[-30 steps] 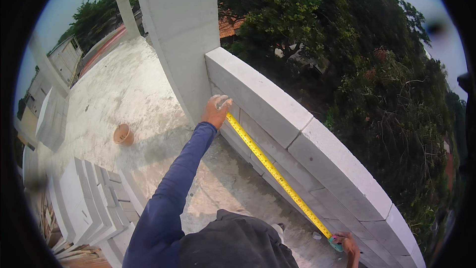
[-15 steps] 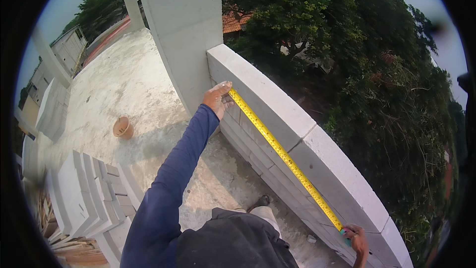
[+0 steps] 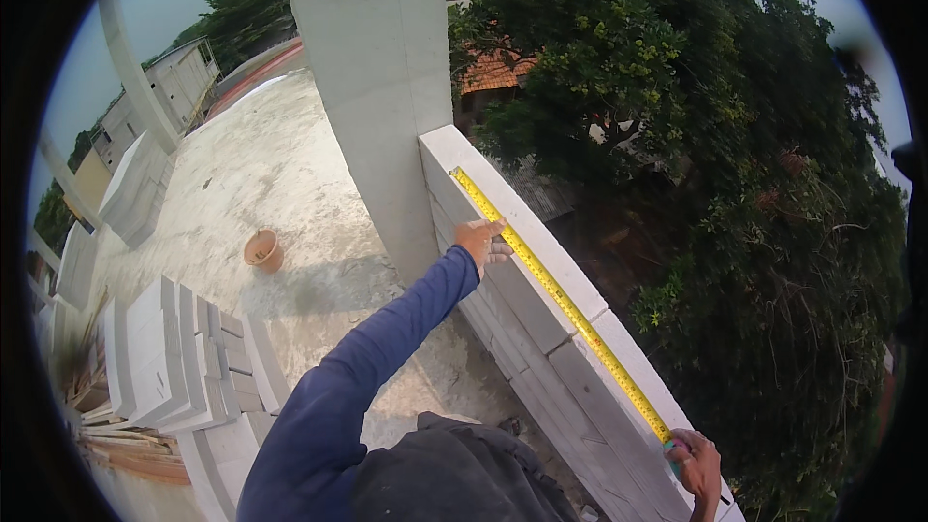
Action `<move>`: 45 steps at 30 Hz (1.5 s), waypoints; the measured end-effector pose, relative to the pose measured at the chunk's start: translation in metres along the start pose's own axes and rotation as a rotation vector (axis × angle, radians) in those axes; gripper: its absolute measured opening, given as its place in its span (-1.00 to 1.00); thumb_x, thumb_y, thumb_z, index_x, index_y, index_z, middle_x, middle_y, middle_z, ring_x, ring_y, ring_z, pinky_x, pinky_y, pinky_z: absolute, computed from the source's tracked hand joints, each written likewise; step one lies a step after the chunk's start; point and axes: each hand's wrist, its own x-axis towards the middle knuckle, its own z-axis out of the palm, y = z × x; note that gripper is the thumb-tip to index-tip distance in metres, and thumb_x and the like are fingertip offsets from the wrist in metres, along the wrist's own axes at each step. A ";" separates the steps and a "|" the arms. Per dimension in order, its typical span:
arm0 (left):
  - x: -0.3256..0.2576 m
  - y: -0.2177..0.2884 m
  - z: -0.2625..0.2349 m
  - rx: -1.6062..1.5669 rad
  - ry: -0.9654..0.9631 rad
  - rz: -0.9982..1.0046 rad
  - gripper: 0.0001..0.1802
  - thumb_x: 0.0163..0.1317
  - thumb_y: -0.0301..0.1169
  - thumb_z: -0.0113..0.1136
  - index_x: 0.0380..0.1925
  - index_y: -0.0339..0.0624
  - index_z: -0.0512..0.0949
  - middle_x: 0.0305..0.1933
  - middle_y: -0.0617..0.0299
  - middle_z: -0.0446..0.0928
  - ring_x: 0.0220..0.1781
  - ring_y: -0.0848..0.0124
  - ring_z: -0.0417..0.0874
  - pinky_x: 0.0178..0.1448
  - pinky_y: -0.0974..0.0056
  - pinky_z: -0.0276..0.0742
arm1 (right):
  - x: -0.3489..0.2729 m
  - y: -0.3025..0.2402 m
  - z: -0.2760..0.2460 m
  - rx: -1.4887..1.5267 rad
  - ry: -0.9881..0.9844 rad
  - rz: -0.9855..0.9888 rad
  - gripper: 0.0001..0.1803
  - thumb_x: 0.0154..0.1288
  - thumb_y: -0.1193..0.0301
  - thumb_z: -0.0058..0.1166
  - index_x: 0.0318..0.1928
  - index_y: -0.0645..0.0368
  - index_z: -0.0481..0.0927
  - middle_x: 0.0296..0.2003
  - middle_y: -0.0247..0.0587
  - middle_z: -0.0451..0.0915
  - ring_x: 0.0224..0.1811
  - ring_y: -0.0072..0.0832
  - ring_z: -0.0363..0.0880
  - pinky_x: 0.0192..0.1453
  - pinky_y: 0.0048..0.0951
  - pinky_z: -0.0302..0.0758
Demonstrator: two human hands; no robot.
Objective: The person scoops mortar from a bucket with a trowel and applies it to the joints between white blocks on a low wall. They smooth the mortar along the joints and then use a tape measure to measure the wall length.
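A yellow tape blade [image 3: 556,290] runs pulled out along the top of a low wall of pale blocks [image 3: 572,282], close to its inner edge. The thumb and fingers of my left hand [image 3: 483,242] pinch the blade a short way back from its free end, which lies near the concrete column. At the near end, my right hand [image 3: 698,464] is closed around the tape measure's case [image 3: 676,448]; only bits of teal and pink show between the fingers. A small dark tip sticks out by my right wrist; I cannot make out what it is.
A tall concrete column [image 3: 372,87] meets the wall's far end. Beyond the wall are a drop and dense trees [image 3: 715,135]. On the floor to the left stand a brown bucket [image 3: 263,250], stacked pale blocks [image 3: 159,353] and wood strips [image 3: 126,445].
My left hand has slid back from the blade's free end toward me. The blade has shifted from across the wall's inner side onto its top edge. The view has tilted slightly.
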 end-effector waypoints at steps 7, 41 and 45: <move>0.035 0.003 -0.004 0.011 0.030 0.040 -0.65 0.40 -0.20 0.28 -0.06 -0.29 0.57 -0.30 0.14 0.66 -0.44 0.39 0.70 -0.33 0.35 0.64 | 0.029 0.005 0.000 0.013 -0.006 0.004 -0.40 -0.07 0.17 0.17 0.04 0.14 0.72 -0.10 0.04 0.68 -0.02 0.01 0.64 0.15 -0.16 0.53; -0.093 -0.110 -0.081 1.316 -1.547 -0.266 -0.54 0.33 -0.05 0.28 -0.22 -0.31 0.74 -0.40 0.20 0.65 -0.35 0.48 0.57 -0.20 0.29 0.48 | -0.085 -0.198 0.352 1.243 0.158 0.484 -0.35 0.16 0.27 0.18 0.27 0.30 0.57 0.09 -0.04 0.66 0.10 -0.27 0.60 0.24 -0.37 0.46; -0.127 -0.118 -0.070 1.283 -1.677 -0.029 -0.61 0.30 -0.10 0.28 -0.17 -0.23 0.75 -0.36 0.07 0.66 -0.29 0.42 0.63 -0.13 0.27 0.52 | -0.123 -0.185 0.403 1.273 0.333 0.574 -0.43 0.24 0.23 0.21 0.21 0.29 0.62 0.04 -0.06 0.67 0.04 -0.31 0.61 0.16 -0.36 0.50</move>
